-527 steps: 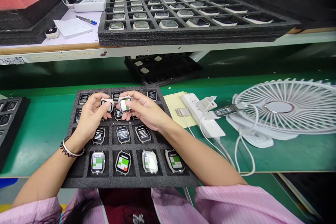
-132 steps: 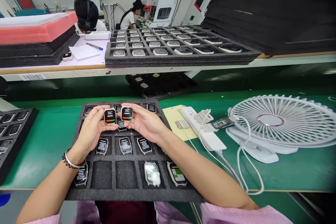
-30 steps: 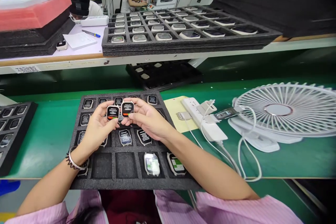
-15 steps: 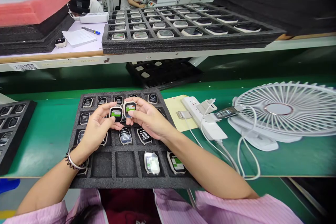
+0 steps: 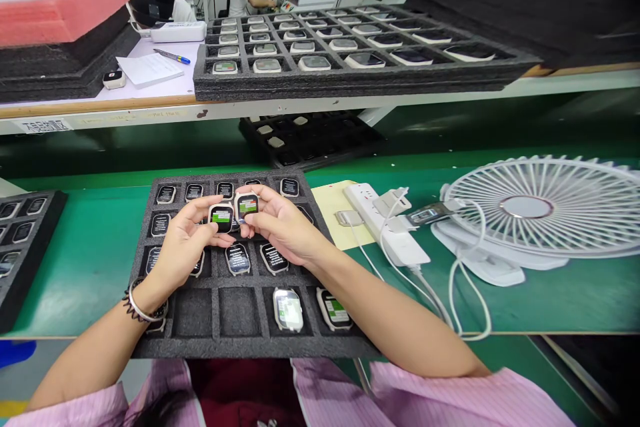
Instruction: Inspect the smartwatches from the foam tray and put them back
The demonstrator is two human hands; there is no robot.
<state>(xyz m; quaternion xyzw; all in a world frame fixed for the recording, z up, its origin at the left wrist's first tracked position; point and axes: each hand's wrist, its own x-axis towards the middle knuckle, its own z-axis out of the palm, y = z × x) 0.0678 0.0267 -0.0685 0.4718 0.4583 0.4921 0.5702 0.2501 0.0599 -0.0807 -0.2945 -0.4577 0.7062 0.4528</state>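
Note:
My left hand [image 5: 187,240] is closed on a smartwatch [image 5: 221,215] without a strap, its thumb on the lower edge of the screen. Beside it, my right hand [image 5: 280,223] grips a second smartwatch [image 5: 247,205], its thumb low on the glass. Both screens face me and show green and white blocks. Below them lies a black foam tray [image 5: 240,348] with watches in many of its pockets. Two pockets in the front row hold no watch. Next to those sit a watch with a bright, glaring screen [image 5: 288,310] and one with a green-and-white screen [image 5: 335,310].
A white power strip [image 5: 385,223] with cables and a white fan [image 5: 530,207] stand on the right. Another foam tray [image 5: 30,260] lies at left. Across the shelf ahead sits a large watch tray [image 5: 320,83]. Two people are beyond it.
Both hands keep the two watches in nearly the same place above the tray. The right thumb shifts slightly on its watch; the whole view moves a little.

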